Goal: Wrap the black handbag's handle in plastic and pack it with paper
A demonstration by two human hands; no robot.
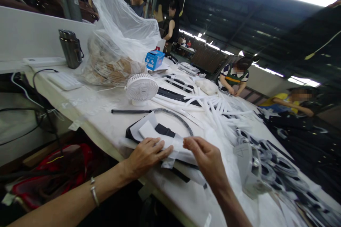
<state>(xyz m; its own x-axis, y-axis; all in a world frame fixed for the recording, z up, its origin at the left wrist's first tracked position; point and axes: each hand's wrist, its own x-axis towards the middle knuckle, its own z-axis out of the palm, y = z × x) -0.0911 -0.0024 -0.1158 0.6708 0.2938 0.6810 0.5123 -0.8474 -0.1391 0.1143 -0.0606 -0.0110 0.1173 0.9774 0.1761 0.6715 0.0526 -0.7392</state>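
Directly in front of me on the table lies a black bag with a curved dark handle, partly covered by white sheets. A black strap piece shows between the sheets. My left hand rests on the white wrapping at the bag's near side, its fingers stretched out. At the wrapping's right end is my right hand, thumb and fingertips pinched together. What the pinch holds, if anything, is too small to make out. A pale, shiny flap hangs below my left fingers.
A small white fan stands behind the bag, near a plastic sack of brown pieces and a dark tumbler. White foam strips spread rightward. A tape dispenser and coiled grey handles lie right. Co-workers sit across the table.
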